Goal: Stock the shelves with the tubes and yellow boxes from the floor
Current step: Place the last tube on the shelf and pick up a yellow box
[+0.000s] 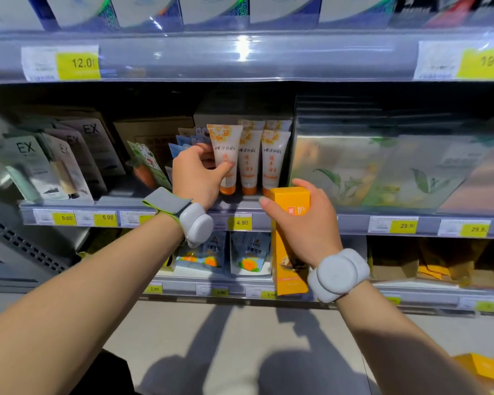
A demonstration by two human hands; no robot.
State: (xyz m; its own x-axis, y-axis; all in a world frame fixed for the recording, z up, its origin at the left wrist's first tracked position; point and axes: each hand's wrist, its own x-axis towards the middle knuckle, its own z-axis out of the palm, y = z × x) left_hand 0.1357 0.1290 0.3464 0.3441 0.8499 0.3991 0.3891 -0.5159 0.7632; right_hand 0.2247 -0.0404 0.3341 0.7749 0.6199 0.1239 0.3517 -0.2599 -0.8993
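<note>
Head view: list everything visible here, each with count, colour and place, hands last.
tubes: at least five, white with orange caps, middle shelf centre, standing cap down
yellow box: one, yellow-orange, upright in the right hand
EX sachets: several, grey, middle shelf left
tea-leaf packs: several, green, middle shelf right
blue pouches: two, blue with orange fruit, lower shelf
price tags: many, yellow and white, shelf edges
yellow packs: a few, floor at lower right
wrist devices: two, pale grey, one per wrist
left hand: gripping the leftmost front tube
right hand: holding the box
</note>
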